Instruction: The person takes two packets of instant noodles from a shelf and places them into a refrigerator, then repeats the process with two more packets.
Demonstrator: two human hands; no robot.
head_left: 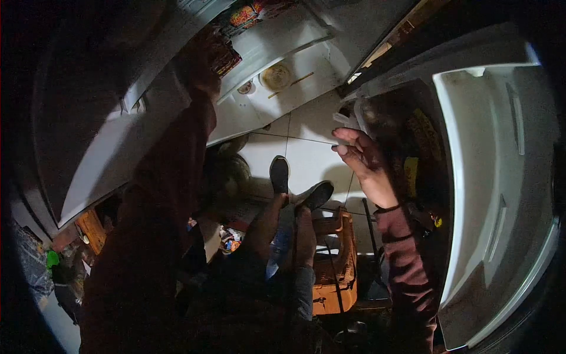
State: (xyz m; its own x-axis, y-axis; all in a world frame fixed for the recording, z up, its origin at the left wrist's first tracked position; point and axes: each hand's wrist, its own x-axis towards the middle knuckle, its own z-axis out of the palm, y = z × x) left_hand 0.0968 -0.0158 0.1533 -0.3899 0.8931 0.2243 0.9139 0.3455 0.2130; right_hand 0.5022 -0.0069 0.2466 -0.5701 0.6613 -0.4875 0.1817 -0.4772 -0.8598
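My left hand (203,79) reaches into the shadowed upper left, up against a dark red packet (227,60). Its fingers are lost in the dark, so their grip cannot be made out. Right of that packet, a white door shelf (330,66) carries a round pale container (275,76), a smaller round thing (245,88) and a thin yellow stick (292,85). My right hand (367,162) hangs over the tiled floor with its fingers stretched out and nothing in them.
A large white tray-like panel (483,177) stands along the right side. An orange-brown bag (337,283) rests by my legs, below my shoes (279,174). Dark clutter with yellow lettering (425,133) lies behind my right hand. Mixed items (65,265) crowd the lower left.
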